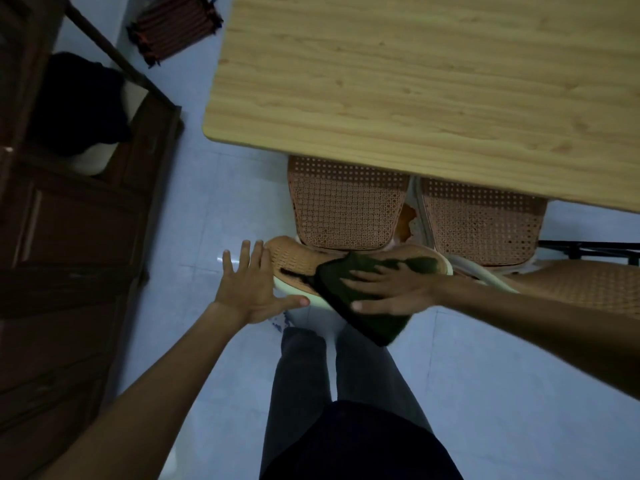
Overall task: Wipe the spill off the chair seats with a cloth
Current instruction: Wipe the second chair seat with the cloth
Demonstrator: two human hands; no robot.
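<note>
Fingers (pixel 360 276) of the right hand (pixel 391 289) press flat on the cloth (pixel 349 299); left hand (pixel 254 289) spread wide.

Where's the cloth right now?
In the head view the cloth lies low and centre on the near chair's backrest top, pressed flat under the right hand, its lower edge hanging over.

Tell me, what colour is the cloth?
Dark green cloth, seen in the head view.

The person is wearing dark grey trousers (pixel 304 368) and a dark top (pixel 363 445). Both arms (pixel 166 386) are showing bare, with no sleeves.
</note>
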